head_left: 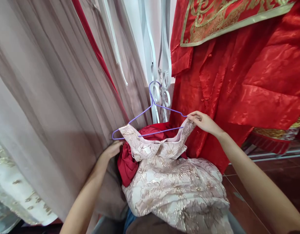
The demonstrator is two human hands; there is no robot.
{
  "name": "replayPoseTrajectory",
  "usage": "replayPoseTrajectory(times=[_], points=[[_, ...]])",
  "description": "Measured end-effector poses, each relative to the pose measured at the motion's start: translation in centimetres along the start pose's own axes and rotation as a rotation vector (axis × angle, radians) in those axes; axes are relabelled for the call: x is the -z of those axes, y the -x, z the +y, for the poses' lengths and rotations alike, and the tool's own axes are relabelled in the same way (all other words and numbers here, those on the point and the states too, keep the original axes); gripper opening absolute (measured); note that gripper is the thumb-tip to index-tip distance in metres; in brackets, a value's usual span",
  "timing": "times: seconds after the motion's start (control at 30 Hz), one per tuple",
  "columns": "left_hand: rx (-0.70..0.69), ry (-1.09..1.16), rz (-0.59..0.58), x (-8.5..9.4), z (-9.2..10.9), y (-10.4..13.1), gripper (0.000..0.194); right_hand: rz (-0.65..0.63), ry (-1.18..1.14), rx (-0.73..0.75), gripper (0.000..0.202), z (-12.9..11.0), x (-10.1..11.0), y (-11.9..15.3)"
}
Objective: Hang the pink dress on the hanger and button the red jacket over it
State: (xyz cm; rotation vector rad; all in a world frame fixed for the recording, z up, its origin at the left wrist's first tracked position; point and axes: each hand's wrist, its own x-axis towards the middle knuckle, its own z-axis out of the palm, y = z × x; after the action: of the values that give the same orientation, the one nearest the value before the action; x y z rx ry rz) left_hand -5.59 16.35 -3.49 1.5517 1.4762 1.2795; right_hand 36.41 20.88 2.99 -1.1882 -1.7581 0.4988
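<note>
A pale pink dress (174, 185) with a shiny gold floral pattern lies over my lap, its bodice raised. A thin purple hanger (142, 113) sits inside its neckline, and the left shoulder strap lies over the hanger's arm. My right hand (205, 123) pinches the right strap at the hanger's right end. At the left corner, just under the hanger's lower bar, my left hand (114, 149) is closed beside dark red cloth (127, 165). Its fingertips are partly hidden, so what it grips cannot be made out.
White scrolled metalwork (166, 78) stands behind the hanger's hook. Bright red satin garments (228, 84) with gold trim hang at the right. A greyish-pink curtain (54, 97) fills the left, with a white gold-embroidered garment (25, 195) below. Reddish floor tiles (242, 185) show lower right.
</note>
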Motion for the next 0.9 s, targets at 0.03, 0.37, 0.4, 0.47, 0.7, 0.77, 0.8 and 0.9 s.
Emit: replayPoseTrajectory(times=[0.03,0.37,0.4,0.47,0.7,0.77,0.8,0.9], points=[[0.046,0.053,-0.025,1.1,0.5,-0.2,0.028,0.000,-0.034,0.011,0.053,0.3,0.4,0.1],[-0.303,-0.242,-0.027,2.4,9.9,0.9,0.050,0.017,-0.201,0.035,0.046,1.4,1.5,1.1],[-0.320,-0.259,0.014,1.9,10.0,0.9,0.048,0.039,-0.185,0.053,0.044,1.3,1.3,1.2],[-0.347,-0.272,0.102,1.3,9.6,0.9,0.043,0.077,-0.112,0.081,0.040,1.1,0.9,1.5],[-0.348,-0.198,0.355,1.3,7.4,-0.2,0.035,0.131,0.232,0.231,0.027,0.2,1.3,2.1],[-0.313,-0.158,0.415,1.5,6.6,-0.4,0.036,0.145,0.238,0.245,0.028,0.4,1.7,2.1],[-0.292,-0.166,0.441,1.8,6.1,-0.3,0.036,0.162,0.213,0.236,0.029,0.5,1.8,2.2],[-0.220,-0.250,0.485,2.7,4.2,0.7,0.030,0.224,0.113,0.197,0.034,0.8,1.7,2.7]])
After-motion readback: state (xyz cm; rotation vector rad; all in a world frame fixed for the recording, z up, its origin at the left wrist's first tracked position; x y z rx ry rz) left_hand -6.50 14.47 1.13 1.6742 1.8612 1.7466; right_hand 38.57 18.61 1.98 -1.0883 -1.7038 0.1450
